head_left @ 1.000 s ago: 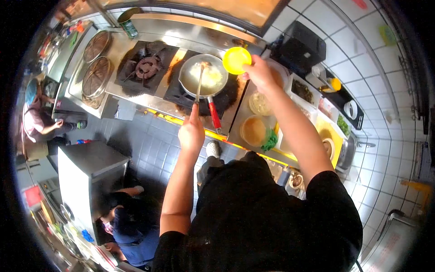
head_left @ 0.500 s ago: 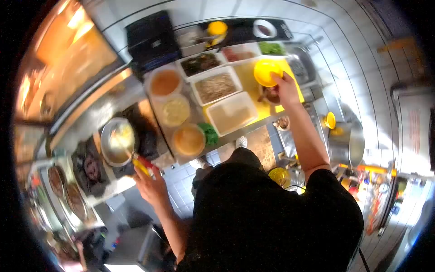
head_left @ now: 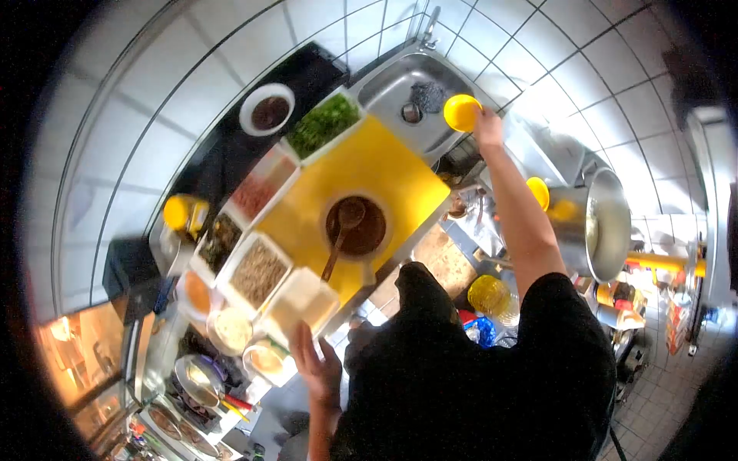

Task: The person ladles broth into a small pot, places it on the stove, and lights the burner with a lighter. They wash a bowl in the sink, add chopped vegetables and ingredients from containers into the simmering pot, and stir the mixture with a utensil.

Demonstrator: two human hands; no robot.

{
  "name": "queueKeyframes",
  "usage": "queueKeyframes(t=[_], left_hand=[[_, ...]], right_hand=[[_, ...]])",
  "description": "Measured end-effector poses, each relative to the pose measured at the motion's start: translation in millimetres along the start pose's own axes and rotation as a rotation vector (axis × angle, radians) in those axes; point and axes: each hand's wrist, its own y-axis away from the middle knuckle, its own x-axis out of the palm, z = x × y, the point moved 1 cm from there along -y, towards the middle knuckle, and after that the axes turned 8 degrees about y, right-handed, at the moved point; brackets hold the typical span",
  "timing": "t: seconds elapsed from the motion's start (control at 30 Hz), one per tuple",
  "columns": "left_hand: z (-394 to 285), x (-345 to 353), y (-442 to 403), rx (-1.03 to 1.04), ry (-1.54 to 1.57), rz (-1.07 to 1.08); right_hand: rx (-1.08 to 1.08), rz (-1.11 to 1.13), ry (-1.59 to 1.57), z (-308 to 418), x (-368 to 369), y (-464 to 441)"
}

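**Inspector:** Which step is in hand?

**Assistant:** I judge it a carry. The yellow bowl (head_left: 462, 114) is at the upper right of the frame, above the near edge of the sink (head_left: 384, 88).

**Inspector:** State of the hands?

**Assistant:** Right hand (head_left: 490, 127): fingers closed on the bowl's rim. Left hand (head_left: 317, 367), lower centre: fingers loosely parted, nothing seen in them; contact with the pale container (head_left: 300, 303) cannot be told.

**Inspector:** What does the next move call for?

**Assistant:** In my judgement, a firm rim grip and a level bowl. Its contents, if any, cannot be made out.

**Inspector:** Surroundings and obstructions?

**Assistant:** Centre: a ladle (head_left: 350, 214) rests in a round pot on the yellow board (head_left: 392, 165). Right: a large steel pot (head_left: 570, 227), a second yellow bowl (head_left: 538, 194) beside it; these crowd the right forearm's side.
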Motion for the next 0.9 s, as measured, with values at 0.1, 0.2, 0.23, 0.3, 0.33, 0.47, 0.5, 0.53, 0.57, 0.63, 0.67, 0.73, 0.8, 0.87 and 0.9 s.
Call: queueKeyframes(t=[0.1, 0.2, 0.23, 0.3, 0.33, 0.47, 0.5, 0.53, 0.57, 0.63, 0.67, 0.73, 0.8, 0.87, 0.9], left_hand=[[-46, 37, -12, -0.002, 0.088, 0.048], [-68, 65, -15, -0.117, 0.070, 0.083], [-77, 70, -19, -0.154, 0.046, 0.088], [-79, 80, -20, -0.213, 0.003, 0.094], [-82, 85, -23, -0.234, -0.007, 0.099], [-82, 105, -35, -0.297, 0.036, 0.126], [-80, 109, -35, -0.299, 0.065, 0.138], [-80, 112, -39, -0.303, 0.097, 0.152], [-82, 115, -41, -0.308, 0.056, 0.173], [-89, 118, -51, -0.326, 0.060, 0.167], [-92, 120, -56, -0.333, 0.064, 0.158], [-92, 122, -60, -0.385, 0.039, 0.179], [-92, 122, -64, -0.405, 0.028, 0.197], [-95, 123, -75, -0.393, 0.031, 0.209], [-94, 123, -78, -0.387, 0.037, 0.210]], right_hand=[[-0.112, 0.051, 0.016, -16, 58, -103], [-0.226, 0.073, 0.023, -9, 102, -182], [-0.259, 0.063, 0.009, -2, 113, -202], [-0.325, 0.037, -0.016, 6, 135, -240], [-0.355, 0.021, -0.029, 10, 145, -256], [-0.389, 0.146, -0.010, 18, 170, -303], [-0.425, 0.127, -0.033, 20, 175, -304], [-0.460, 0.109, -0.053, 21, 177, -304], [-0.494, 0.092, -0.069, 20, 178, -301], [-0.441, 0.198, -0.004, 22, 168, -295], [-0.420, 0.246, 0.028, 25, 163, -294], [-0.450, 0.265, 0.018, 25, 161, -291], [-0.461, 0.283, 0.020, 23, 162, -288], [-0.452, 0.300, 0.034, 22, 164, -286], [-0.441, 0.298, 0.010, 21, 165, -285]])
